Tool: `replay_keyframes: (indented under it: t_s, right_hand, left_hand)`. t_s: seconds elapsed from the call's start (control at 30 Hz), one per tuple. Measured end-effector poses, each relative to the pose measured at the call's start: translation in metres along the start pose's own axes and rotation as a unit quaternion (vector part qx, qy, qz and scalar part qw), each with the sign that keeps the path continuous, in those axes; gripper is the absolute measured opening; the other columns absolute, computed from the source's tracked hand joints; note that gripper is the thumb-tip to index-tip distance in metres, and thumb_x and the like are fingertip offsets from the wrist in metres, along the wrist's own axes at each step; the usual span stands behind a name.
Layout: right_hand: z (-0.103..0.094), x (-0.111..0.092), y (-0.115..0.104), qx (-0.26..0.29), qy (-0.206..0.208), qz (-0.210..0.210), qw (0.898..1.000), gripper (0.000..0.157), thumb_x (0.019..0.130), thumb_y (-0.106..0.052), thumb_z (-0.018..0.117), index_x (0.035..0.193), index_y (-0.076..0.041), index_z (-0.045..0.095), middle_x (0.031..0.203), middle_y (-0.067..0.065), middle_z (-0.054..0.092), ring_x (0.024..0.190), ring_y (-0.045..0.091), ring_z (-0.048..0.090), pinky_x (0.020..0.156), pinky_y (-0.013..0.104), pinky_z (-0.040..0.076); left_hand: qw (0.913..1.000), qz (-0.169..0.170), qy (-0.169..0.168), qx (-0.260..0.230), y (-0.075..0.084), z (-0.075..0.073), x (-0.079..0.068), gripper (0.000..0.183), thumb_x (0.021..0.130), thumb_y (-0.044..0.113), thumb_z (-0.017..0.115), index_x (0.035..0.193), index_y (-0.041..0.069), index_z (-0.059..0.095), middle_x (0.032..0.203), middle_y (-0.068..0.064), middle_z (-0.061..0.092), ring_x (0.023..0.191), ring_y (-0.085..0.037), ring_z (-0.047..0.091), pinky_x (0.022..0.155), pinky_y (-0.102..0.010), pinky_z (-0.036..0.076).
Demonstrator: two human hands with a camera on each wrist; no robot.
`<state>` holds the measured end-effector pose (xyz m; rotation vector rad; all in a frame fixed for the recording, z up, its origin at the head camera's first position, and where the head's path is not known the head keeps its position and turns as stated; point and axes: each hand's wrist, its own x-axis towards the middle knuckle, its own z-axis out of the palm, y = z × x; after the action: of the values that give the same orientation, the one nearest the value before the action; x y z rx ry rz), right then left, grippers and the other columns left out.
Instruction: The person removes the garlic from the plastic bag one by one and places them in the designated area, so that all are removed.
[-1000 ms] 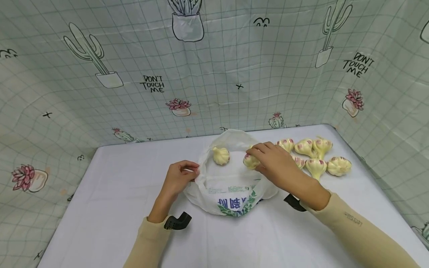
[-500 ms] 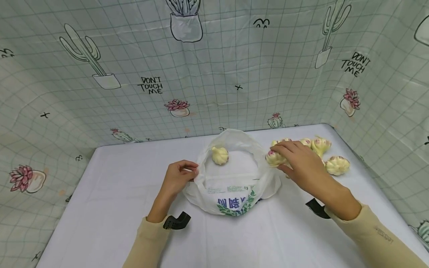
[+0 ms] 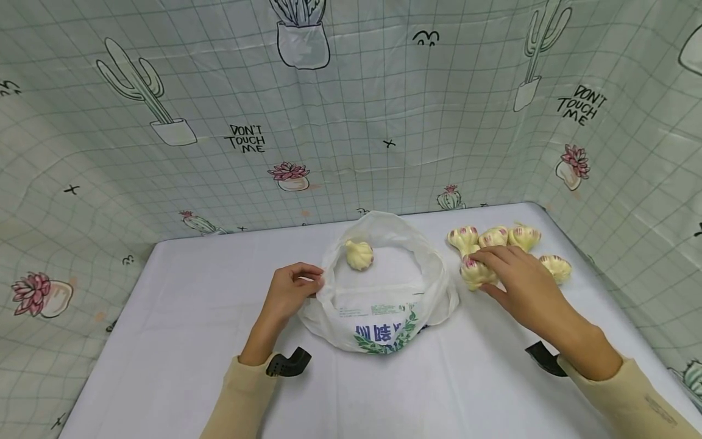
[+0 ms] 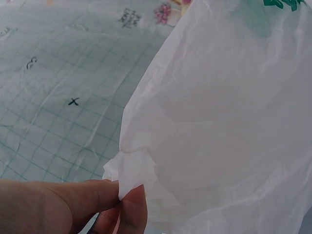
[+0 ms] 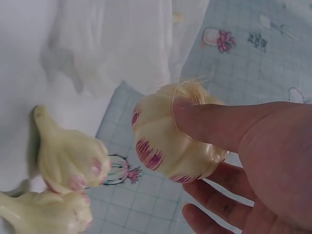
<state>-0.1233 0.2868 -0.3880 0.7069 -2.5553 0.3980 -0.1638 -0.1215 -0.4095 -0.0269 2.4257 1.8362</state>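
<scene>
My left hand (image 3: 293, 289) pinches the left rim of a white plastic bag (image 3: 351, 311) between thumb and fingers. In the left wrist view, the thin film of the bag bunches at the fingertips. A whole garlic bulb (image 3: 359, 255) sits inside the bag's wide mouth. To the right of the bag, my right hand (image 3: 521, 283) holds another garlic bulb (image 5: 168, 139) with purple streaks, the thumb across its root end and fingers beneath. Around that hand lie more garlic bulbs (image 3: 524, 237); the hand covers part of the group.
Behind and beside the white-covered table (image 3: 181, 341) hangs a gridded cloth (image 3: 340, 122) printed with cacti. The group of bulbs lies toward the table's back right corner, with one bulb (image 3: 556, 268) nearest the right edge. Dark wrist mounts (image 3: 289, 362) sit at both cuffs.
My right hand has moved right, carrying the garlic bulb from over the bag's mouth to the group of bulbs. My left hand stays on the bag's rim.
</scene>
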Motion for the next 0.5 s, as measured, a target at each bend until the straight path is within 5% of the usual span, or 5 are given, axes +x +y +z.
replay_keyframes:
  t_s: [0.5]
  right_hand:
    - [0.010,-0.032,0.006,-0.040,-0.052,0.020,0.998,0.059,0.068,-0.008,0.098,0.121,-0.002,0.072,0.114,0.018,0.072,0.105,0.043,0.066,0.090,0.063,0.055]
  left_hand:
    - [0.9999,0.007,-0.002,-0.008,-0.002,0.000,-0.001,0.018,0.095,-0.008,0.071,0.113,-0.012,0.072,0.101,-0.017,0.069,0.070,-0.005,0.064,0.067,-0.018,0.057]
